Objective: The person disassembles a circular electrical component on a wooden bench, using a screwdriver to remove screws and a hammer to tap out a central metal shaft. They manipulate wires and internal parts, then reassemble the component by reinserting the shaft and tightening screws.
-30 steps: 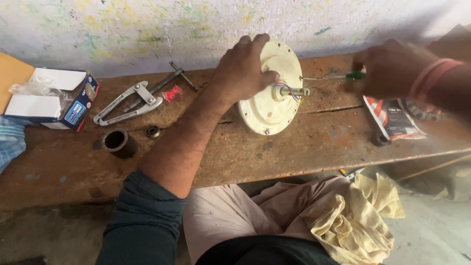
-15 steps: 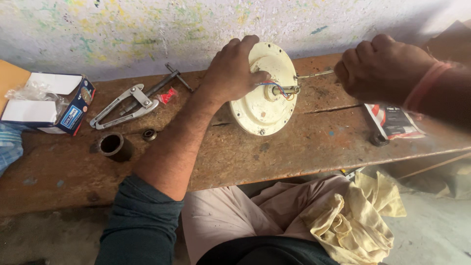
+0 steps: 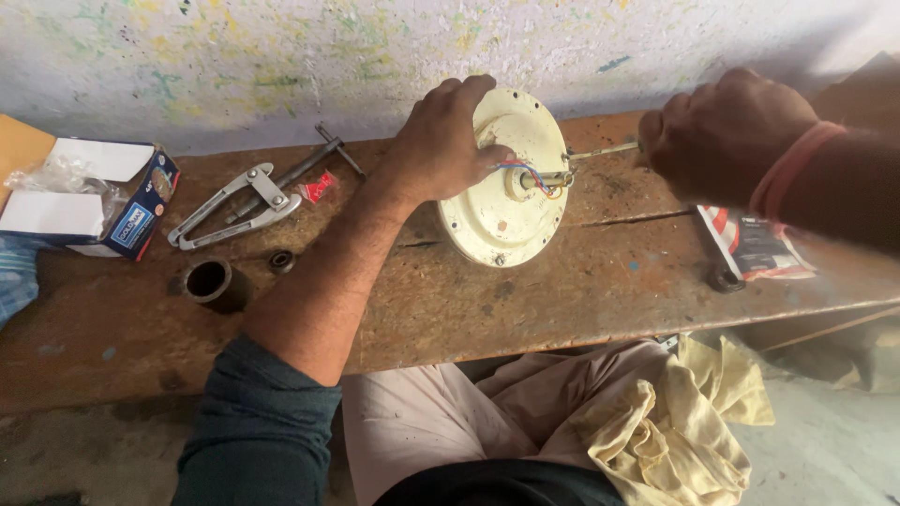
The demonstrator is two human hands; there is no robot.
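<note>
My left hand (image 3: 441, 145) clamps the cream round metal motor housing (image 3: 502, 192); my right hand (image 3: 722, 136), fisted on a thin screwdriver (image 3: 605, 150), must keep its tip seated at the shaft.

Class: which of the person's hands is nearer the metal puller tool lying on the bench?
Left. The left hand grips the cream disc's edge, right of the puller tool; the right hand is farther right.

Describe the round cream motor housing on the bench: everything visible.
The motor housing is a cream disc, looks like painted metal, scuffed, tilted on edge on the wooden bench. A raised centre hub carries a short shaft with red and blue wires. The left hand grips its upper left rim. The right hand holds a thin tool whose tip meets the shaft.
</note>
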